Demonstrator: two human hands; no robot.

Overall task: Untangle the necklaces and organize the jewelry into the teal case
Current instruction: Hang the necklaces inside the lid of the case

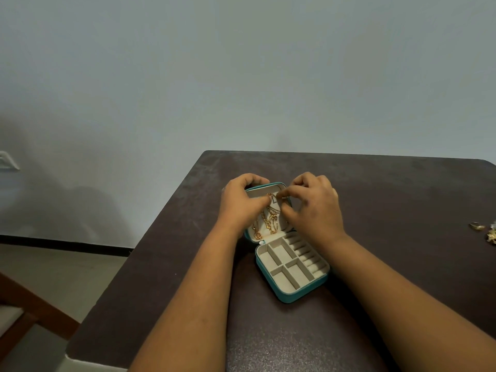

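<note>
The teal case [291, 295] lies open on the dark table, its beige lower tray split into several empty compartments and ring rolls. Gold necklaces [269, 220] hang in the lid half at the back, chains draped down its beige lining. My left hand [239, 202] wraps the lid's left edge, thumb and fingers pinching a chain near the top. My right hand [314, 205] reaches in from the right, fingertips pinched on the same gold chain by the lid's upper hooks. The lid's right side is hidden behind my right hand.
A gold ring [476, 226] and a small heap of gold jewelry [492, 238] lie at the table's far right edge. The table's left edge drops off to the floor; a wooden chair part [24, 312] shows at lower left. A plain wall stands behind.
</note>
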